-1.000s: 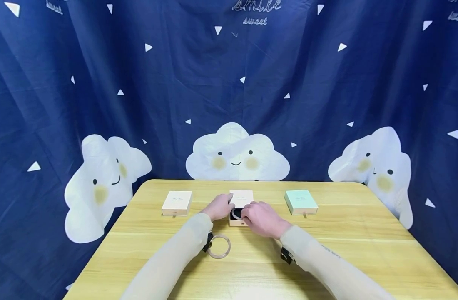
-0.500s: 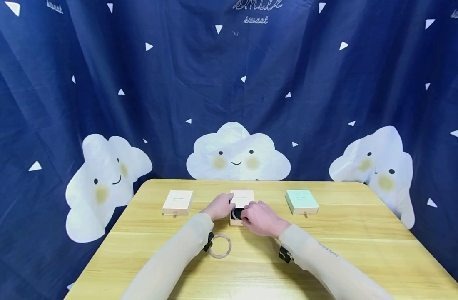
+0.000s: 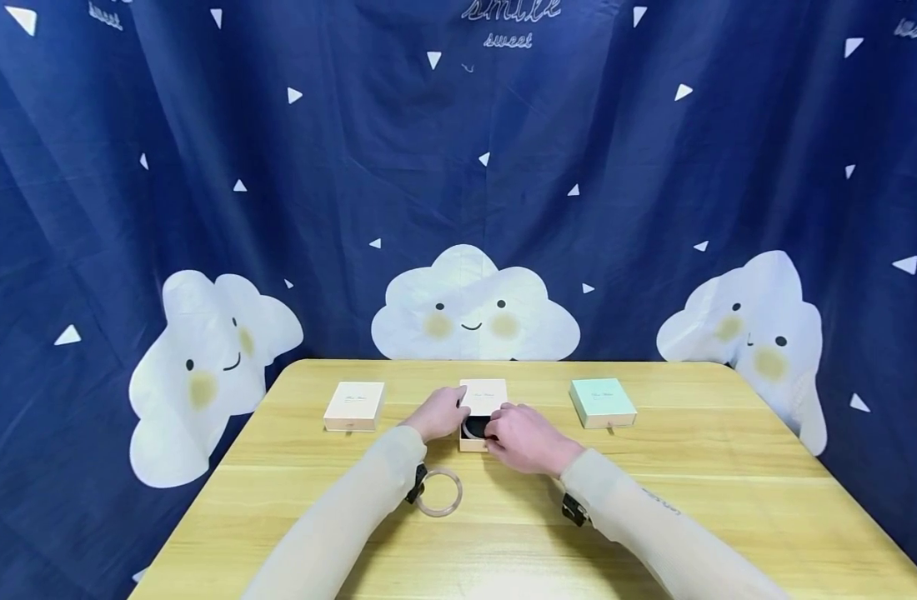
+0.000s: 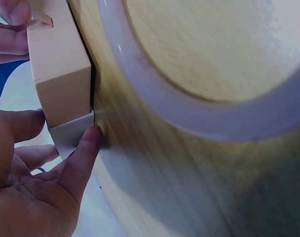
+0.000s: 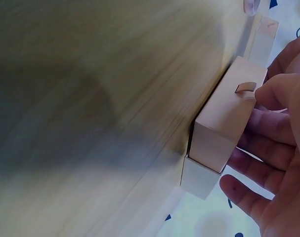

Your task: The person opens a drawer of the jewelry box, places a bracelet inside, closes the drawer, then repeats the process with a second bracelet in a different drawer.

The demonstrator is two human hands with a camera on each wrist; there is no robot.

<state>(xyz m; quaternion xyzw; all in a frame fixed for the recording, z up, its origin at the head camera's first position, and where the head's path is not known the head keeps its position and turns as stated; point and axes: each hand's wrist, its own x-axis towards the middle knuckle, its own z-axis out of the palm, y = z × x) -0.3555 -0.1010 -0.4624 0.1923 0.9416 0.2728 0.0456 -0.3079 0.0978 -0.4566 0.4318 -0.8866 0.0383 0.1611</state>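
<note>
My left hand (image 3: 438, 414) grips the white sleeve (image 3: 483, 397) of the middle jewellery box at its left side. In the left wrist view its thumb and fingers close around the sleeve's corner. The peach drawer (image 4: 61, 64) is pulled partway out toward me. A pale bangle (image 3: 466, 430) lies inside on black lining, its right part hidden by my right hand (image 3: 532, 437). In the right wrist view, that thumb (image 5: 273, 94) pinches the drawer's front rim beside the ribbon tab (image 5: 245, 87), with curled fingers over the opening. Another pale pinkish bangle (image 3: 439, 513) lies on the table beside my left wrist.
A closed cream box (image 3: 356, 402) stands to the left, and a mint-green box (image 3: 603, 398) stands to the right. The wooden table (image 3: 653, 500) ends at a dark blue curtain (image 3: 473, 200) printed with clouds.
My right thumb has shifted slightly down to the drawer's front, covering its tab in the head view. My left hand and the boxes stay in place.
</note>
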